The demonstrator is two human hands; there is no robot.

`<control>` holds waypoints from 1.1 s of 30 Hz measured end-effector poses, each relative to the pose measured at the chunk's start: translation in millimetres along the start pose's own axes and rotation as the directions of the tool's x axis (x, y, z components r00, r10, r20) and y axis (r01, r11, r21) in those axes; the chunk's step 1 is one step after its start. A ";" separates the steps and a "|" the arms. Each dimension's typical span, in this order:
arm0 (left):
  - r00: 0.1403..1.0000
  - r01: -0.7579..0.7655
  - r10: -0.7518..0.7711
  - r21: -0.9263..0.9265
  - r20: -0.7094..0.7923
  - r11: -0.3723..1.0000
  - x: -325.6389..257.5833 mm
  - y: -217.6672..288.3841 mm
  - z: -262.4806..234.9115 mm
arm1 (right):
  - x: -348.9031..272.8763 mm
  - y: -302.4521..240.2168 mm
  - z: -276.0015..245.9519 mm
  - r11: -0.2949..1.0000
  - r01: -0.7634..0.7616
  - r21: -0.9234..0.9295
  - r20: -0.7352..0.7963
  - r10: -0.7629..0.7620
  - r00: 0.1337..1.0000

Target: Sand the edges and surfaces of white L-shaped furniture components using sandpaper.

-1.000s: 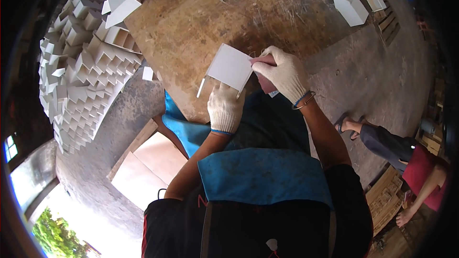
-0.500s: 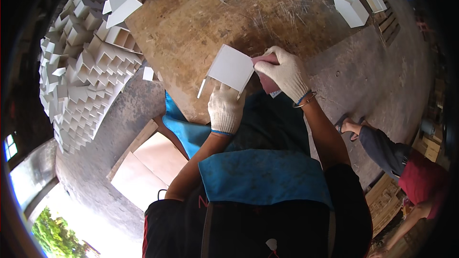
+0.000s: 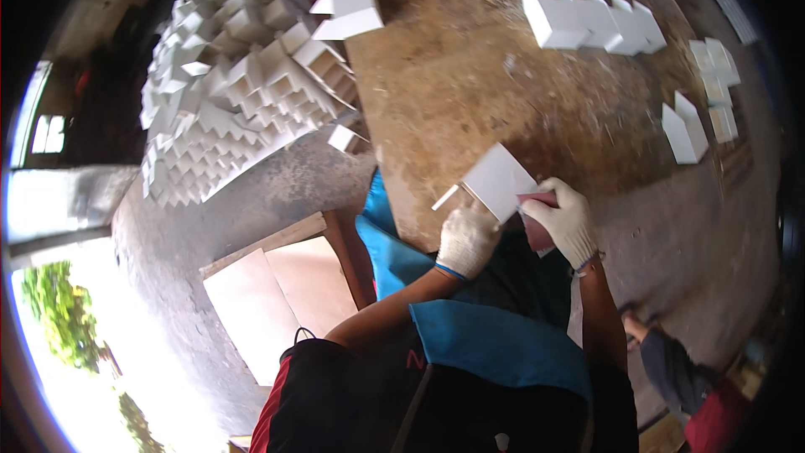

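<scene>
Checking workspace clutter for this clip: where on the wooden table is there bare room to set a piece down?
The wooden table is bare in the middle, between the white piece in the hands and the row of white pieces. The right edge is dotted with pieces; the left stack is crowded.

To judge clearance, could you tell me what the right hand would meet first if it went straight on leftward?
Probably the white folded card, which the right hand already touches; beyond it, the left hand.

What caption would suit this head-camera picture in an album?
Gloved left hand steadies a white folded card box while the right hand rubs a reddish pad along it.
</scene>
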State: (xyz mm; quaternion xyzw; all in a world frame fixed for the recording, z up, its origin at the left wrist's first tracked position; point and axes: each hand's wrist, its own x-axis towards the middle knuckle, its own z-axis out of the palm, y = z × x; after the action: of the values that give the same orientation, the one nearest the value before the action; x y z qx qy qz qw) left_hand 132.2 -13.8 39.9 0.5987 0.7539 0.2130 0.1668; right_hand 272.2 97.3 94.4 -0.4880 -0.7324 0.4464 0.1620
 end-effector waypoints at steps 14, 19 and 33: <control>1.000 0.002 -0.004 -0.073 -0.030 0.997 -2.2 -4.1 -2.4 | 18.0 -11.7 0.1 0.998 0.060 0.028 -0.146 -0.055 0.988; 0.999 -0.006 0.002 -0.093 -0.043 0.996 -3.3 -2.4 -3.4 | -5.2 -15.6 13.1 0.983 0.155 -0.100 0.070 -0.149 0.986; 0.999 0.022 -0.025 -0.082 -0.035 0.996 -3.3 -1.9 -6.4 | 26.1 28.9 -6.0 0.972 -0.091 0.215 -0.286 0.152 0.946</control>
State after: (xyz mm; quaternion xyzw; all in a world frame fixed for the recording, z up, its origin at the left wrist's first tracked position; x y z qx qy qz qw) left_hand 128.2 -18.1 44.4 0.5787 0.7543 0.2523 0.1800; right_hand 280.4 126.3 69.0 -0.5759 -0.6194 0.4470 0.2914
